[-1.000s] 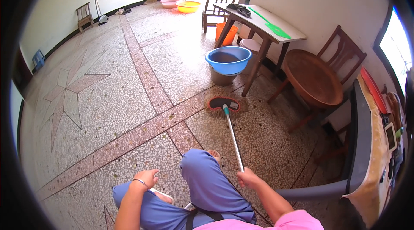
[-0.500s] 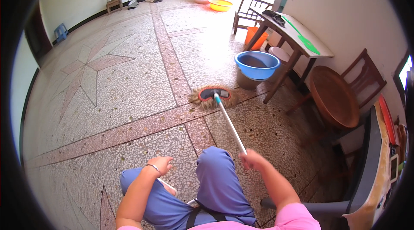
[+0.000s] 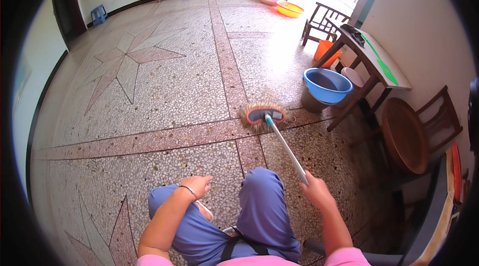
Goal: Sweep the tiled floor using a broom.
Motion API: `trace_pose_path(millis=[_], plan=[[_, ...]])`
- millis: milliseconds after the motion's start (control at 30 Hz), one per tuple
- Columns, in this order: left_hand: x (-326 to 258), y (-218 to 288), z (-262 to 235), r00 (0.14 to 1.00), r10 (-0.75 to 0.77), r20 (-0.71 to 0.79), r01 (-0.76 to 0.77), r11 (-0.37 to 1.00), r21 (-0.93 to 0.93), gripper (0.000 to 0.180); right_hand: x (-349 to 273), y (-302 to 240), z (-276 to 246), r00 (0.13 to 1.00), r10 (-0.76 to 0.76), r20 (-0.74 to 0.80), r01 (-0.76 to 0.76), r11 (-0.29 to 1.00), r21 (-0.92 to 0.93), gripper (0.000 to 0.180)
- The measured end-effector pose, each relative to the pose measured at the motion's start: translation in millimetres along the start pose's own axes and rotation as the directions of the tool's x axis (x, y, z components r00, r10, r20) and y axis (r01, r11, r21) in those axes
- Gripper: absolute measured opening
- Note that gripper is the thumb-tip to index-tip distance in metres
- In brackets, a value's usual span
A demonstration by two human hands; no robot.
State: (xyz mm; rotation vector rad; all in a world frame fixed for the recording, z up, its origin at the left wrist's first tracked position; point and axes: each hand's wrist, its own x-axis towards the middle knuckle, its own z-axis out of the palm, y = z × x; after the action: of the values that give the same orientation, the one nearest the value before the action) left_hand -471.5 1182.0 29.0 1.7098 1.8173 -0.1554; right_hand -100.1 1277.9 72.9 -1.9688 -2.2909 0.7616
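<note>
Right hand (image 3: 315,189) gripping broom handle (image 3: 284,146), brush head (image 3: 263,115) ahead on floor (image 3: 164,91); left hand (image 3: 198,185) loosely open on knee.

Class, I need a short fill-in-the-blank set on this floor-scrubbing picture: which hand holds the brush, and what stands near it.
1. The long-handled brush is held by the ____ hand.
2. The left hand rests on the person's blue-trousered ____.
3. The basin nearest the brush head is ____ in colour.
4. The round wooden tray lies on a ____.

Missing words: right; knee; blue; chair
</note>
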Motion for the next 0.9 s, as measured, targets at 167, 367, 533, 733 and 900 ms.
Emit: trace_pose_path(millis=[167,367,533,733,900], plan=[[8,13,2,0.996,0.091,0.019,-0.091,0.996,0.001,0.038,-76,-25,-74,0.994,0.031,0.104,-0.021,0.995,-0.099,0.046],[1,-2,9,0.992,0.122,-0.005,-0.122,0.992,-0.011,0.038,8,-30,-46,0.992,-0.12,-0.036,0.118,0.99,-0.073,0.044],[2,-6,-6,0.998,-0.037,0.052,0.042,0.995,-0.093,0.039,126,-80,7,0.985,-0.164,-0.057,0.154,0.977,-0.15,0.029],[7,-49,16,0.993,-0.117,0.001,0.116,0.985,-0.127,0.04,143,-167,56,0.99,-0.14,-0.003,0.137,0.972,-0.188,0.026],[-10,-64,13,0.985,-0.168,-0.041,0.159,0.974,-0.163,0.04,26,-151,26,0.943,-0.222,0.249,0.3,0.89,-0.344,0.045]])
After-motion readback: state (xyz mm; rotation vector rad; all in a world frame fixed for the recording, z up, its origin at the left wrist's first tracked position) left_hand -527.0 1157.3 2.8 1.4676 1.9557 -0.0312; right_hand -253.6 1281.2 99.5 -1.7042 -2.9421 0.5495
